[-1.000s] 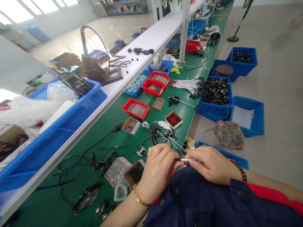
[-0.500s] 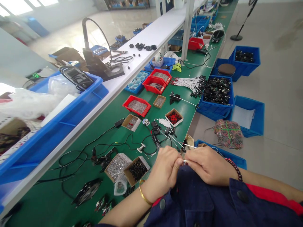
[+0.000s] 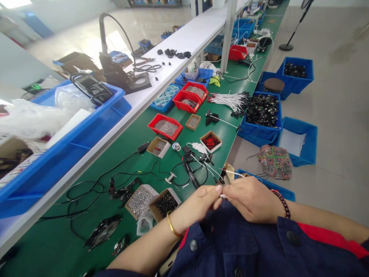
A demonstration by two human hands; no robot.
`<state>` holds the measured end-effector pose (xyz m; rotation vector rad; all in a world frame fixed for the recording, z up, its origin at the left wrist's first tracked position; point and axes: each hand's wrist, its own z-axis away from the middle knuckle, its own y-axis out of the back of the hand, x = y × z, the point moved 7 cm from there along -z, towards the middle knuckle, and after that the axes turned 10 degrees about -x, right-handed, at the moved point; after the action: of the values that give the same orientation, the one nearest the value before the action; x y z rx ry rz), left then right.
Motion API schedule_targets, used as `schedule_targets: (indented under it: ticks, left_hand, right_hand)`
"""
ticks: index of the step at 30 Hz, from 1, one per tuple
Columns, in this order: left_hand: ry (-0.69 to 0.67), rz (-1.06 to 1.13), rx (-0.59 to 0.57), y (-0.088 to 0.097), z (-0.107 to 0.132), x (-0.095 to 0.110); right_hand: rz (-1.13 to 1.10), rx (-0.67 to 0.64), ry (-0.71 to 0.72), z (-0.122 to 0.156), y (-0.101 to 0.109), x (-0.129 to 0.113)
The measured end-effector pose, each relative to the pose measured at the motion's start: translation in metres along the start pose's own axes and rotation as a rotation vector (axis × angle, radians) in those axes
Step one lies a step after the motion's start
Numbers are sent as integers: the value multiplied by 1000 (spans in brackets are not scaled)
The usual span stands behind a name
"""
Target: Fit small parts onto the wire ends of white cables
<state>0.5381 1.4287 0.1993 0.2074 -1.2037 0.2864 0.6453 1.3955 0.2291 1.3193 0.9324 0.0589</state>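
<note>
Lower centre of frame: our left hand [image 3: 198, 206] and right hand [image 3: 253, 200] meet fingertip to fingertip, both pinching thin white wire [image 3: 222, 196] above navy jacket [image 3: 230, 246].

Our judgement: best grip short, close to wire end, wrists braced on lap.

Wire slim, smooth, limp.

Left of hands: cardboard box [image 3: 165, 203] of matte black bits, glinting screws [image 3: 140, 200], flat green mat [image 3: 132, 136].

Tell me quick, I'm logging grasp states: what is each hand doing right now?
Left hand: closed, fingertips pinching a thin white wire.
Right hand: closed, gripping the same white wire.
</note>
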Motion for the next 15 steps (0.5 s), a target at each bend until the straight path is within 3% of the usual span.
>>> schedule_targets:
  ticks: [2,3,7,10,13,15]
  left_hand:
    - [-5,206,-61,-4,-2,-6]
    - [-19,140,-16,-1,-1,-6]
    - [-82,-676,253,9,7,11]
    - [-174,-1051,259,0,8,20]
    - [-203,-1104,240,11,20,17]
    - [-101,-996,340,42,42,4]
  right_hand:
    - [-33,-38,-21,0,-2,3]
    - [-73,-61,-63,0,-4,8]
    - [-203,-126,-227,-4,-13,22]
    - [-231,-141,-204,-7,-15,19]
    - [-347,-150,-172,2,-14,23]
    - [-475,-53,-258,20,-9,43]
